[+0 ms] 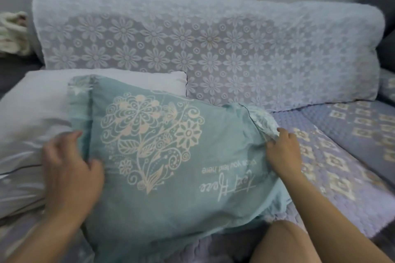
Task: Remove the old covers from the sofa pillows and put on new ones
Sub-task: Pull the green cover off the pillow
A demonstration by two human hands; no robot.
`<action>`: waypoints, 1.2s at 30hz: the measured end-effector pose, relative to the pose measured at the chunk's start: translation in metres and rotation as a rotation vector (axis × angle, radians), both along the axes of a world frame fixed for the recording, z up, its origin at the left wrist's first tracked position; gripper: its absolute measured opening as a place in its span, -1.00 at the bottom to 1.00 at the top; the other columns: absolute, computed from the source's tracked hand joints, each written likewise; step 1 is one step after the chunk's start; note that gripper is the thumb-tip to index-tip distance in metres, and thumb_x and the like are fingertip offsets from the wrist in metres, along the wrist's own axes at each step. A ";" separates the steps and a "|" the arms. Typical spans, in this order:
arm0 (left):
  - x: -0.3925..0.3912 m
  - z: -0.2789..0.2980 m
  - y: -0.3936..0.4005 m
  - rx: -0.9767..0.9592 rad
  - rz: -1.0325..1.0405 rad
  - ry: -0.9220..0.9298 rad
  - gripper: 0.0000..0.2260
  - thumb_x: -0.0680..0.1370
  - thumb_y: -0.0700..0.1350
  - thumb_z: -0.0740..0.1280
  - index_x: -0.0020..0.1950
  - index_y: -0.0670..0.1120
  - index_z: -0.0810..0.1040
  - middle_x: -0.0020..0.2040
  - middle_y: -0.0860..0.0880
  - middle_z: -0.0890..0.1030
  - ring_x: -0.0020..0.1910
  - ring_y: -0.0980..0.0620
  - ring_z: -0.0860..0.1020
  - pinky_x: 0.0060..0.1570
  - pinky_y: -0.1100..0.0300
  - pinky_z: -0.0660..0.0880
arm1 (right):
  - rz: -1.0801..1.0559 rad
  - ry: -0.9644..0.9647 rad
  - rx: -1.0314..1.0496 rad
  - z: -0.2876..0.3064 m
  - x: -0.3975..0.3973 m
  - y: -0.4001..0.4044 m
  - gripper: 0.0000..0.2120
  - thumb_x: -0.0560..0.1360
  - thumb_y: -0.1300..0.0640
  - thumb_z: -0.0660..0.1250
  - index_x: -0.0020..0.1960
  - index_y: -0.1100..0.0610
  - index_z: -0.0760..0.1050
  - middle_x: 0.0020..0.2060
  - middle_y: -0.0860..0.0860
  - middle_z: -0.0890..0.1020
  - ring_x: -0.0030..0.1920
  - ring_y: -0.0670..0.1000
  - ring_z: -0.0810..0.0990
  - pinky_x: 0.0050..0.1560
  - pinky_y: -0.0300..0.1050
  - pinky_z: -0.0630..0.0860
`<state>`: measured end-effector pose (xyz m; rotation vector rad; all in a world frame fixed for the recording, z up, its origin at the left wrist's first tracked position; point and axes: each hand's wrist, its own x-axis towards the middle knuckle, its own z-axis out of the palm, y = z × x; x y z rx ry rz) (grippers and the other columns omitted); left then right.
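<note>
Sofa seat (333, 156) — teal pillow (171, 156) between hands; left fingers (64, 141) blurred, grasp unclear; right fingers (275, 136) pinch its edge.

1. I have one view only, from the camera worn on the person's head, so no second view shares any part of the scene.
2. It faces forward and down, onto the sofa seat (333, 156) and its backrest (213, 49).
3. It sits close: both forearms enter from the bottom edge.
4. The wide lens bends the backrest's top edge.
</note>
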<state>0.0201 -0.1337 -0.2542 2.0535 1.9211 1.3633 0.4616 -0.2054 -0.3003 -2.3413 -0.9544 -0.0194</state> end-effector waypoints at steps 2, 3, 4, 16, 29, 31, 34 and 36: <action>0.032 0.020 -0.014 0.172 -0.170 0.097 -0.56 0.40 -0.26 0.27 0.28 -0.21 0.53 0.25 -0.28 0.43 0.25 -0.28 0.38 0.33 -0.17 0.33 | -0.009 0.028 0.011 0.007 0.006 0.003 -0.54 0.59 0.18 0.25 0.46 0.21 0.29 0.37 0.25 0.35 0.26 0.29 0.43 0.09 0.10 0.40; 0.051 0.026 -0.018 0.207 -0.270 0.152 -0.60 0.41 -0.24 0.26 0.24 -0.21 0.58 0.23 -0.24 0.46 0.23 -0.26 0.40 0.31 -0.18 0.36 | -0.006 0.043 0.004 0.009 0.011 0.003 -0.53 0.58 0.16 0.26 0.47 0.19 0.29 0.38 0.24 0.34 0.24 0.28 0.44 0.06 0.08 0.41; 0.070 0.030 -0.021 0.234 -0.375 0.201 -0.64 0.42 -0.23 0.26 0.20 -0.20 0.61 0.20 -0.21 0.50 0.22 -0.24 0.43 0.29 -0.18 0.39 | -0.002 0.065 -0.002 0.012 0.015 0.002 -0.53 0.58 0.15 0.27 0.47 0.17 0.30 0.38 0.23 0.34 0.21 0.28 0.46 0.02 0.06 0.41; 0.253 0.025 0.003 0.076 -1.022 0.877 -0.56 0.54 0.06 0.12 0.36 0.03 0.54 0.37 -0.03 0.52 0.38 -0.08 0.46 0.34 -0.06 0.41 | 0.105 0.462 0.275 0.003 0.024 0.002 -0.83 0.65 0.07 0.24 -0.07 0.11 0.51 -0.25 0.00 0.56 -0.23 0.05 0.52 -0.27 -0.08 0.38; 0.319 0.046 0.018 0.145 -1.010 1.689 -0.50 0.69 0.24 -0.04 0.09 -0.03 0.59 -0.01 -0.10 0.67 0.03 -0.17 0.61 0.23 -0.02 0.32 | -0.176 -0.177 0.327 0.007 0.060 -0.018 -0.77 0.43 0.41 0.23 0.03 0.18 0.43 -0.04 0.09 0.49 -0.20 0.09 0.36 -0.32 -0.04 0.22; 0.299 0.057 0.017 0.085 -1.022 1.734 -0.51 0.69 0.22 -0.03 0.05 -0.03 0.59 -0.02 -0.10 0.67 0.00 -0.19 0.59 0.20 -0.02 0.37 | -0.220 -0.083 0.314 0.007 0.065 -0.013 -0.68 0.47 0.38 0.23 0.20 0.19 0.45 0.11 0.12 0.49 -0.03 0.13 0.42 -0.16 -0.03 0.29; 0.294 0.071 0.008 -0.156 -0.979 1.664 -0.47 0.67 0.29 -0.06 -0.11 -0.03 0.52 -0.01 -0.11 0.62 0.02 -0.21 0.55 0.18 -0.02 0.43 | -0.014 0.090 0.136 0.008 0.055 0.002 -0.56 0.53 0.15 0.27 0.39 0.12 0.37 0.27 0.11 0.41 0.26 0.20 0.39 0.15 0.05 0.37; 0.294 0.073 -0.001 -0.284 -0.944 1.648 -0.49 0.67 0.29 -0.07 -0.17 -0.02 0.44 0.03 -0.14 0.60 0.05 -0.24 0.55 0.13 0.00 0.44 | 0.089 0.066 0.021 0.003 0.042 0.010 -0.44 0.54 0.04 0.29 0.50 0.05 0.26 0.37 0.10 0.35 0.34 0.23 0.31 0.34 0.11 0.33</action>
